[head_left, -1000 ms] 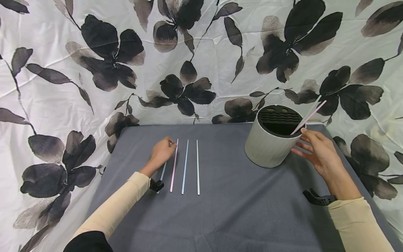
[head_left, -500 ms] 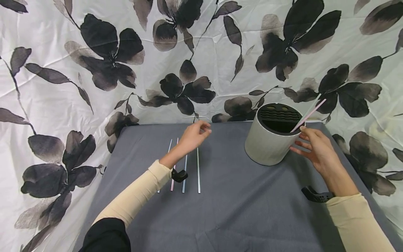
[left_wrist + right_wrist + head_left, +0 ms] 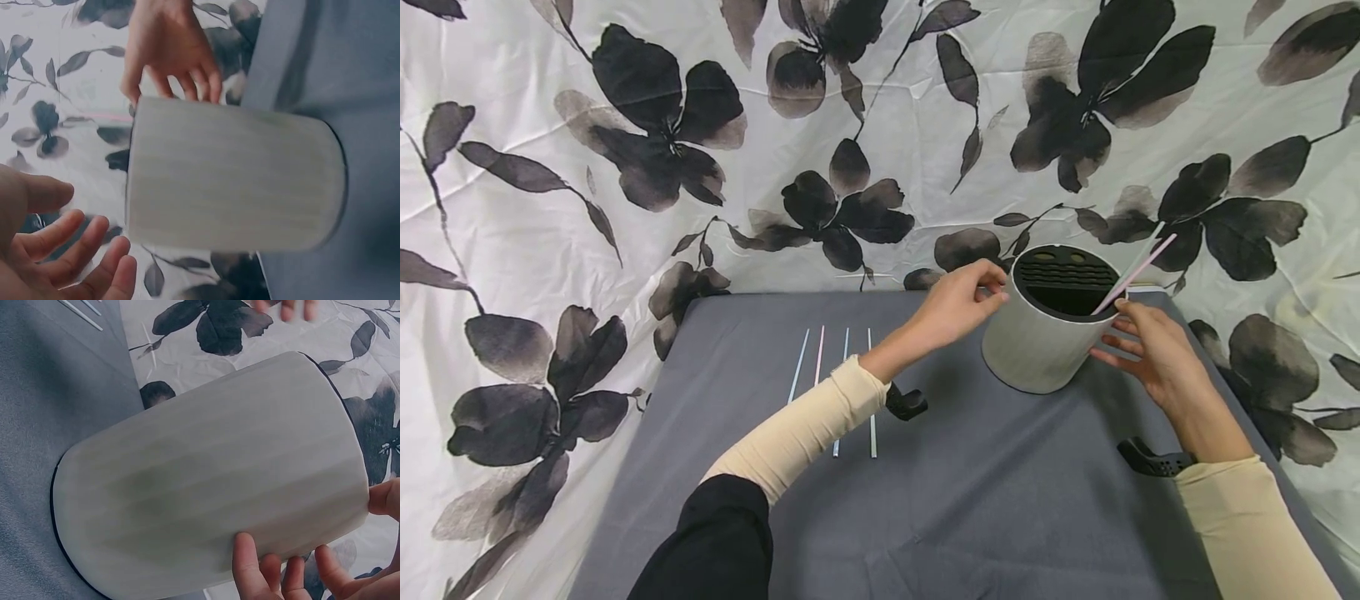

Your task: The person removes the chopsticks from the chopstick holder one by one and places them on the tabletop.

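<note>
A round off-white knife block (image 3: 1033, 354) with a black slotted top stands at the back right of the table. My right hand (image 3: 1161, 354) holds its right side, thumb at the rim and fingers against the wall. Two thin strips, one pink (image 3: 1142, 267) and one pale green (image 3: 1150, 242), stick up from its opening. My left hand (image 3: 962, 302) hovers by the block's left rim with fingers loosely bent and nothing in them; in the left wrist view the fingers (image 3: 87, 250) are apart from the block.
Several thin pastel strips lie side by side on the grey cloth, among them a blue strip (image 3: 799, 367), a pink strip (image 3: 821, 354) and a pale green strip (image 3: 872, 437). My left forearm crosses over them. A floral white curtain (image 3: 925, 150) hangs behind the grey-covered table (image 3: 985, 508).
My left hand has moved right, from the strips on the table across to the block's left rim. The right hand has stayed on the block.
</note>
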Demonstrator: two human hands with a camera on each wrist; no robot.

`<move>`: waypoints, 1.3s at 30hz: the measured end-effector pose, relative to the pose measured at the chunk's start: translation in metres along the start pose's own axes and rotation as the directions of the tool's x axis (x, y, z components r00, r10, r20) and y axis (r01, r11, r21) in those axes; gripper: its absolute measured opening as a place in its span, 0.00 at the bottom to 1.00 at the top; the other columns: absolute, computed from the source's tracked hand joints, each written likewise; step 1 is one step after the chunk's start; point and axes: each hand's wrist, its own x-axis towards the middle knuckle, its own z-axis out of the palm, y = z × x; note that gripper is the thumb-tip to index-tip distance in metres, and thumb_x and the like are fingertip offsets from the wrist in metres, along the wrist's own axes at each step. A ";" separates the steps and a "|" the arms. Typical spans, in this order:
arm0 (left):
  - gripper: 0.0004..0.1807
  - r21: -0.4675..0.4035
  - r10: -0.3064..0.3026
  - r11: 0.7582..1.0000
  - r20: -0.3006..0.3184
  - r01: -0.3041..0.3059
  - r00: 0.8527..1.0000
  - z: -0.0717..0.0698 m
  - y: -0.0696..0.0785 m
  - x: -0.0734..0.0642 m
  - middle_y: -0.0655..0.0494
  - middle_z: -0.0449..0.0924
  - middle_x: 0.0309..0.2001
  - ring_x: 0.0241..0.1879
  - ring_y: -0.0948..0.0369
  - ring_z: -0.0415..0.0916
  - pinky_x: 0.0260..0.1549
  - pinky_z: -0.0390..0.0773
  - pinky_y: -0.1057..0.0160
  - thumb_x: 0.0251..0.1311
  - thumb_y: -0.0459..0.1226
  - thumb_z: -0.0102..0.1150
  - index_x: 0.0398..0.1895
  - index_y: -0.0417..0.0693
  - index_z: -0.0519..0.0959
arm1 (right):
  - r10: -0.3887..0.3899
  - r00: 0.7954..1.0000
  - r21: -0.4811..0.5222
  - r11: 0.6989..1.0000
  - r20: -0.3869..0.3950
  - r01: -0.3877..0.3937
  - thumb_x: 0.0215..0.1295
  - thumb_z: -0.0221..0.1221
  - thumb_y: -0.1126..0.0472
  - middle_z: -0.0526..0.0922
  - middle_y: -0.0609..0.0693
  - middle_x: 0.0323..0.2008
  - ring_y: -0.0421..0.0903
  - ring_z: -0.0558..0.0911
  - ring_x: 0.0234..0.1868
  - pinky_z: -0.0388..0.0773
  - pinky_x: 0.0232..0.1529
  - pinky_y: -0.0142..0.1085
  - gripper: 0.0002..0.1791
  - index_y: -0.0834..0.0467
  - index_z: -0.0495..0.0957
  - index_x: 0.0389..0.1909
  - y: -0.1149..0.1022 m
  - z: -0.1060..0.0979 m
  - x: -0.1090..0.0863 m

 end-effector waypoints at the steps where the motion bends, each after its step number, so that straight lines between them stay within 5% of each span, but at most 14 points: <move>1: 0.15 -0.009 0.011 1.000 0.008 -0.011 1.000 0.001 0.005 0.004 0.56 0.86 0.52 0.44 0.64 0.80 0.43 0.76 0.70 0.76 0.42 0.59 0.61 0.48 0.79 | 0.002 1.000 0.001 1.000 -0.001 -0.002 0.74 0.60 0.39 0.64 0.44 0.52 0.45 0.75 0.51 0.90 0.40 0.37 0.21 0.43 0.63 0.54 0.000 0.000 0.000; 7: 0.17 -0.110 0.043 0.993 0.078 -0.034 0.996 0.011 0.022 0.030 0.60 0.84 0.56 0.46 0.67 0.78 0.41 0.77 0.73 0.76 0.43 0.59 0.64 0.52 0.78 | 0.007 1.000 -0.019 1.000 0.000 -0.007 0.73 0.59 0.37 0.65 0.43 0.53 0.45 0.75 0.51 0.90 0.41 0.36 0.21 0.42 0.63 0.54 -0.001 -0.001 0.001; 13: 0.19 -0.270 0.104 0.961 0.138 -0.064 0.985 0.025 0.029 0.055 0.60 0.81 0.61 0.52 0.71 0.78 0.49 0.77 0.77 0.76 0.41 0.59 0.67 0.53 0.76 | -0.006 1.000 -0.051 0.999 -0.020 0.005 0.73 0.58 0.36 0.64 0.43 0.54 0.44 0.75 0.50 0.89 0.41 0.36 0.21 0.41 0.63 0.54 0.001 -0.002 0.002; 18: 0.20 -0.301 0.132 0.950 0.160 -0.079 0.978 0.041 0.038 0.073 0.62 0.81 0.61 0.53 0.73 0.78 0.51 0.75 0.80 0.75 0.40 0.61 0.67 0.54 0.76 | -0.001 1.000 -0.030 1.000 -0.015 0.000 0.73 0.58 0.37 0.64 0.42 0.54 0.44 0.76 0.50 0.89 0.43 0.37 0.21 0.40 0.63 0.55 0.001 -0.004 0.002; 29: 0.18 -0.196 0.080 0.979 0.159 -0.048 0.984 0.071 0.041 0.100 0.63 0.83 0.57 0.49 0.73 0.79 0.47 0.74 0.83 0.75 0.39 0.61 0.65 0.56 0.77 | 0.002 1.000 -0.035 0.999 -0.001 -0.002 0.75 0.57 0.37 0.63 0.43 0.53 0.45 0.75 0.50 0.89 0.42 0.36 0.20 0.40 0.63 0.55 0.004 -0.003 0.003; 34: 0.18 -0.019 0.062 0.998 0.198 -0.060 0.978 0.076 0.042 0.109 0.67 0.83 0.57 0.52 0.75 0.78 0.49 0.73 0.82 0.76 0.43 0.60 0.65 0.59 0.77 | -0.005 1.000 -0.032 0.999 -0.003 0.004 0.75 0.57 0.37 0.64 0.44 0.53 0.44 0.76 0.49 0.89 0.41 0.36 0.20 0.42 0.63 0.54 0.004 -0.002 0.005; 39: 0.17 0.153 0.071 0.982 0.243 -0.110 0.967 0.079 0.046 0.115 0.69 0.84 0.58 0.55 0.76 0.79 0.53 0.73 0.81 0.76 0.46 0.60 0.63 0.60 0.80 | -0.024 1.000 -0.015 1.000 0.013 0.025 0.76 0.57 0.39 0.64 0.44 0.52 0.42 0.77 0.48 0.89 0.42 0.36 0.19 0.43 0.63 0.55 0.005 -0.001 0.005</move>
